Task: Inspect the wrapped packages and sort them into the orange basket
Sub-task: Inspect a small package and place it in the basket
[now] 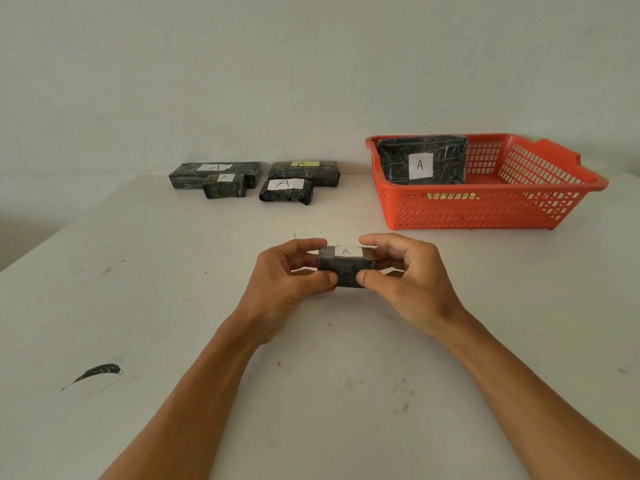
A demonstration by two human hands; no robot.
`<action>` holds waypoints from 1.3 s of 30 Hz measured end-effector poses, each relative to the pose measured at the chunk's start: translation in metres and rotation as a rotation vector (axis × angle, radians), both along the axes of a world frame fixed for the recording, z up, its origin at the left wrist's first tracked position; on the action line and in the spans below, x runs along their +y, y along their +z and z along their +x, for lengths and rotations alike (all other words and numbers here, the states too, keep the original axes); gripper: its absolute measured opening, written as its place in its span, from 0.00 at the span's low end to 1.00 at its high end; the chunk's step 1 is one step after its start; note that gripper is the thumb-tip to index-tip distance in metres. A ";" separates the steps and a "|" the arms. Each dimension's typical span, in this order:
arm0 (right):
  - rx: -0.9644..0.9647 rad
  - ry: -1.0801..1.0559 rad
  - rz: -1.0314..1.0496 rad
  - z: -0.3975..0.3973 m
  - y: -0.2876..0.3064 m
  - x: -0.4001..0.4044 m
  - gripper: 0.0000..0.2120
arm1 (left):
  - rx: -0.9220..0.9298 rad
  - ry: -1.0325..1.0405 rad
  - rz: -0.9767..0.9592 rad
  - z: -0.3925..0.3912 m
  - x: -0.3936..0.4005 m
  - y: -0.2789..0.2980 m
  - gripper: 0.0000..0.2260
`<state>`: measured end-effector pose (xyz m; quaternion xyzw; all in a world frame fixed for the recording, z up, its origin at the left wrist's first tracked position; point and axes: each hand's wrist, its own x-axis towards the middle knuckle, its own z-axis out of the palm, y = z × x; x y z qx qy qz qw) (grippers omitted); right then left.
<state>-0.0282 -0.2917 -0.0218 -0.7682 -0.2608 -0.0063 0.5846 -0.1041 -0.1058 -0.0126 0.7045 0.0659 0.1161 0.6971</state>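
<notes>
A small dark wrapped package (346,266) with a white label marked "A" on top is held just above the table at the centre. My left hand (289,275) grips its left end and my right hand (403,271) grips its right end, thumbs on the near face. The orange basket (485,206) stands at the back right with a larger labelled package (420,164) leaning inside against its far wall. Several more dark packages lie at the back of the table: a long one (183,174), a small one (224,186), another long one (304,172) and a short one (285,191).
The white table (173,289) runs back to a plain wall. A dark curved smear (98,372) marks the surface at the near left. The table's left edge slants away at the far left.
</notes>
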 end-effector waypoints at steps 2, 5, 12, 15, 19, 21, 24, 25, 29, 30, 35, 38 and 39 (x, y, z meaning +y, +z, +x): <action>-0.016 0.014 -0.037 0.000 0.000 -0.002 0.23 | -0.002 0.010 0.062 -0.001 -0.002 0.000 0.20; -0.044 0.037 -0.090 -0.001 0.005 -0.007 0.23 | 0.001 0.003 0.085 -0.003 -0.004 0.001 0.20; -0.171 0.056 -0.284 0.001 0.036 -0.023 0.23 | 0.030 -0.061 0.172 0.001 -0.016 0.020 0.21; -0.209 0.063 -0.332 0.009 0.051 -0.034 0.21 | 0.026 -0.075 0.189 0.010 -0.025 0.033 0.22; -0.296 0.043 -0.402 0.027 0.070 -0.050 0.20 | -0.009 -0.108 0.254 0.033 -0.042 0.053 0.24; -0.332 0.011 -0.442 0.039 0.079 -0.060 0.20 | -0.025 -0.122 0.274 0.049 -0.051 0.063 0.25; -0.339 -0.086 -0.490 0.068 0.093 -0.080 0.18 | -0.071 -0.091 0.373 0.073 -0.064 0.077 0.24; -0.340 -0.129 -0.496 0.079 0.097 -0.088 0.17 | -0.095 -0.066 0.411 0.081 -0.068 0.080 0.23; -0.329 -0.293 -0.523 0.130 0.113 -0.114 0.17 | -0.143 -0.009 0.529 0.115 -0.076 0.091 0.20; -0.317 -0.329 -0.556 0.145 0.116 -0.120 0.19 | -0.146 -0.009 0.572 0.123 -0.077 0.093 0.20; -0.202 -0.360 -0.816 0.218 0.120 -0.144 0.25 | -0.165 -0.022 0.788 0.161 -0.078 0.095 0.18; -0.200 -0.384 -1.043 0.251 0.113 -0.145 0.21 | -0.154 -0.043 0.866 0.183 -0.078 0.095 0.16; -0.211 -0.397 -1.104 0.261 0.111 -0.144 0.19 | -0.140 -0.053 0.886 0.190 -0.078 0.095 0.15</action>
